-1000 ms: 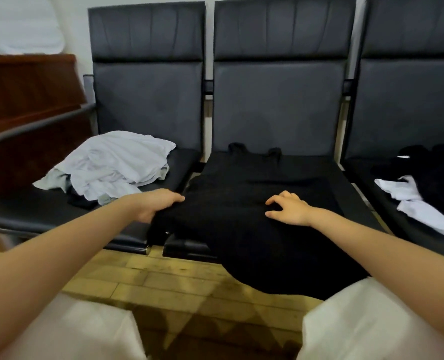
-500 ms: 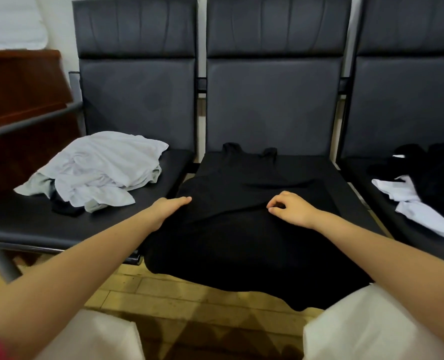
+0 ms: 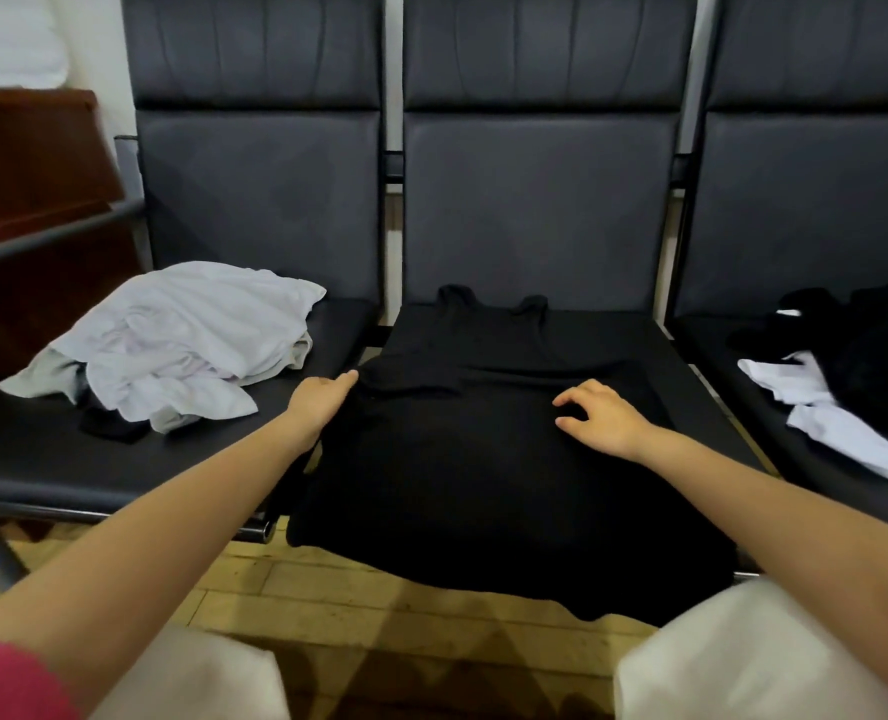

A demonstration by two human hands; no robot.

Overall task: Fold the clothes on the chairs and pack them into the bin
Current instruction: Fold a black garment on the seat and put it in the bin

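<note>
Item, black top (image 3: 483,449) on middle chair (image 3: 535,210): I note left hand (image 3: 322,400), formerly gripping its edge, now flat; right hand (image 3: 600,415) loosely curled, resting—smoothing before folding.

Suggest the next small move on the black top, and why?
Probably fold the left side inward. The black top lies flat on the middle seat, hem overhanging, left hand flat at its left edge, right hand resting mid-cloth as an anchor.
</note>
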